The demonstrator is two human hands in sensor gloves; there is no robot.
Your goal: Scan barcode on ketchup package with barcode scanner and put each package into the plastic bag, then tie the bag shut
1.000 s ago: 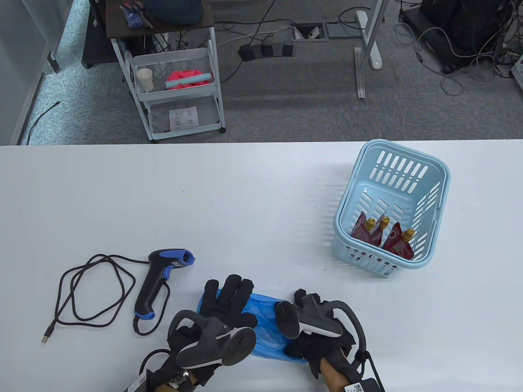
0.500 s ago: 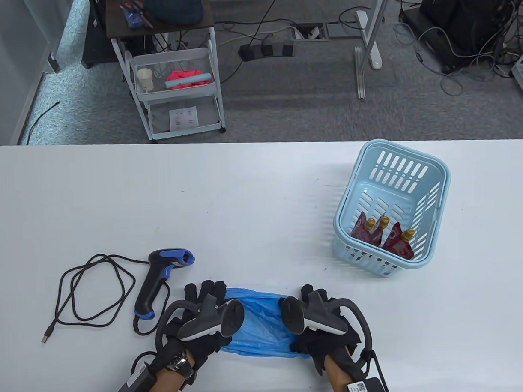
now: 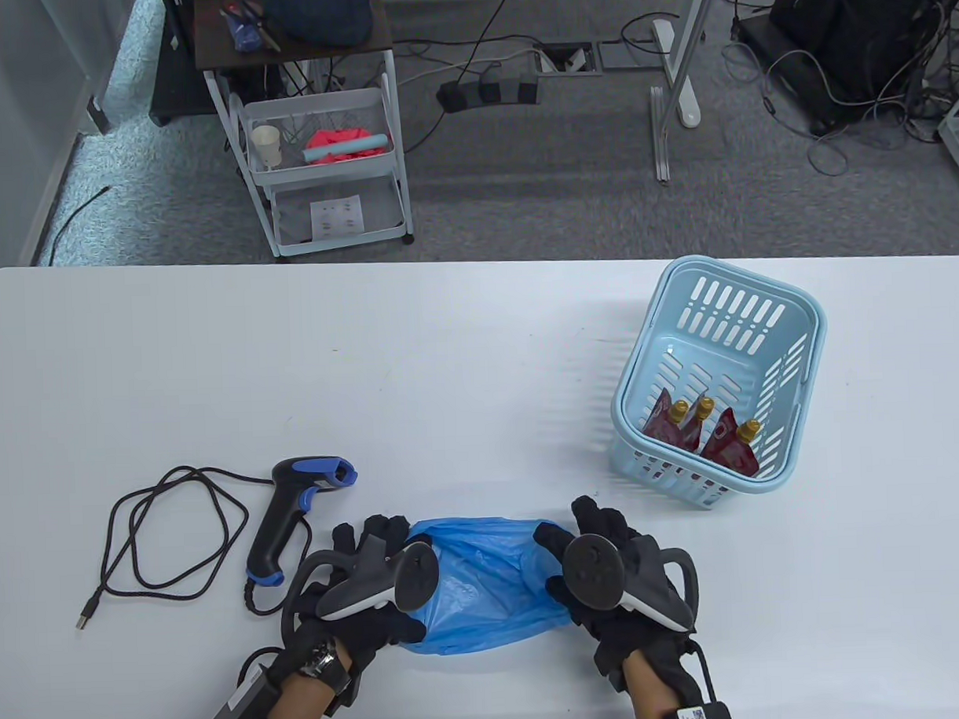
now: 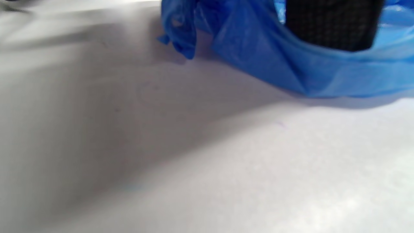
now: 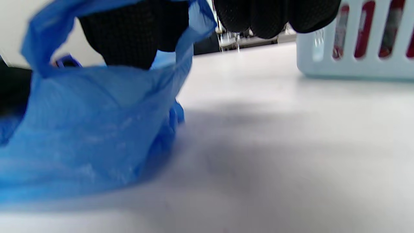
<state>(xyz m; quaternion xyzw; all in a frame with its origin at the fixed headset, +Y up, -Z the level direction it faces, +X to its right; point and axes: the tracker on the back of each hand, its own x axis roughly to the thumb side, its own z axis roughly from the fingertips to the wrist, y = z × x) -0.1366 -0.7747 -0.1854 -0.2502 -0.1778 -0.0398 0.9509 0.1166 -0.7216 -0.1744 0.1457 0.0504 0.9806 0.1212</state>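
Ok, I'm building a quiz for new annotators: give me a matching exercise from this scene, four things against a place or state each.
Things:
1. plastic bag
2. barcode scanner
3. ketchup packages
4. cable

Places or states:
A. inside the light blue basket
B. looped on the table, plug end free
C. held between both hands
D. lying untouched beside the left hand

Pairs: 1-C, 2-D, 3-A, 4-B

**White tabletop and what lies on it**

On the white tabletop a light blue basket stands at 3 o'clock. A barcode scanner with coiled cable lies at 8 o'clock. A blue plastic bag rests at 6 o'clock.
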